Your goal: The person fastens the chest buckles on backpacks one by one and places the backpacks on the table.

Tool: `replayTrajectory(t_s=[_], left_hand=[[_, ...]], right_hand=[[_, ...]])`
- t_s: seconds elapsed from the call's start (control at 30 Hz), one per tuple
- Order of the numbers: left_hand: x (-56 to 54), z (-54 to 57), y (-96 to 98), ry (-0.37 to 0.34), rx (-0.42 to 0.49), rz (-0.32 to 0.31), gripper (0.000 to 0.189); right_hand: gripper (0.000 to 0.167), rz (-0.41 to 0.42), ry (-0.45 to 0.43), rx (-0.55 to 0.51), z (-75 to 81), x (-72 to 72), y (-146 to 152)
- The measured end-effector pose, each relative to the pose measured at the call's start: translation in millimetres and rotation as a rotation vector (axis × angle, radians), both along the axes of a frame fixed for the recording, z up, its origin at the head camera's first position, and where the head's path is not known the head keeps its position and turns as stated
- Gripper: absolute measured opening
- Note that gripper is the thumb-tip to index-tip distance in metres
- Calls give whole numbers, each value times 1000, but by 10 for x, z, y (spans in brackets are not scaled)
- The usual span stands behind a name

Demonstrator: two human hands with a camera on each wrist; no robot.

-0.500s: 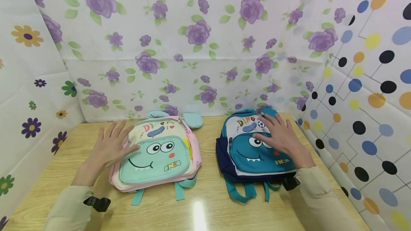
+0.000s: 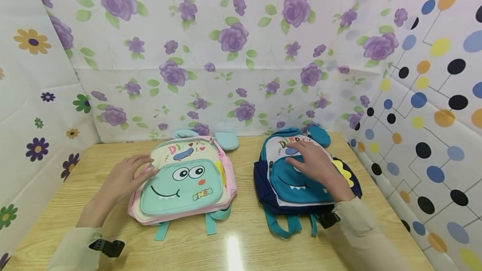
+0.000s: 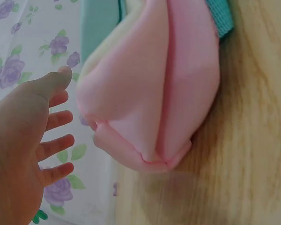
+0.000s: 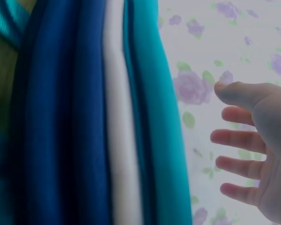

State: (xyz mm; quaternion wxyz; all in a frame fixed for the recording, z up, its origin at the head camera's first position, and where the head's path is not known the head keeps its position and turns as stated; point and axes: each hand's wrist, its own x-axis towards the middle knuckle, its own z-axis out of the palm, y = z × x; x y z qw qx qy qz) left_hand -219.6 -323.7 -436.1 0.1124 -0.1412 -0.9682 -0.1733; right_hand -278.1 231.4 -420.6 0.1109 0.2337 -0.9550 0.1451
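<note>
Two children's backpacks with dinosaur faces lie on the wooden table. The pink and mint backpack (image 2: 177, 195) is on the left, its pink side pocket (image 3: 131, 89) large in the left wrist view. My left hand (image 2: 124, 177) is at that bag's left edge, fingers loosely extended and holding nothing. To the right lies the blue backpack (image 2: 290, 185), with navy sides and a white upper panel. Over its front hovers my right hand (image 2: 312, 160), covering part of the printed face. In the right wrist view its fingers (image 4: 239, 137) are spread apart from the bag.
The wooden table (image 2: 241, 221) reaches back to a white cloth with purple flowers (image 2: 233, 66). Patterned cloths also hang at the left and right. Straps (image 2: 280, 231) trail from both bags toward the front edge.
My left hand has shifted slightly left and down, its fingers less spread. The right hand has moved left over the blue backpack, uncovering the bag's right side and round teal flap.
</note>
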Motion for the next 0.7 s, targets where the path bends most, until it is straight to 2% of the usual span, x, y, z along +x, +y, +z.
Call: replayTrajectory(t_s=[0.17, 0.43, 0.7], left_hand=[[40, -86, -78, 1, 51, 7, 44], [85, -107, -144, -53, 83, 29, 46], [116, -154, -205, -57, 123, 47, 48]], right_hand=[[44, 28, -17, -42, 30, 38, -158], [39, 95, 11, -50, 24, 53, -404], [35, 145, 29, -51, 45, 117, -649]])
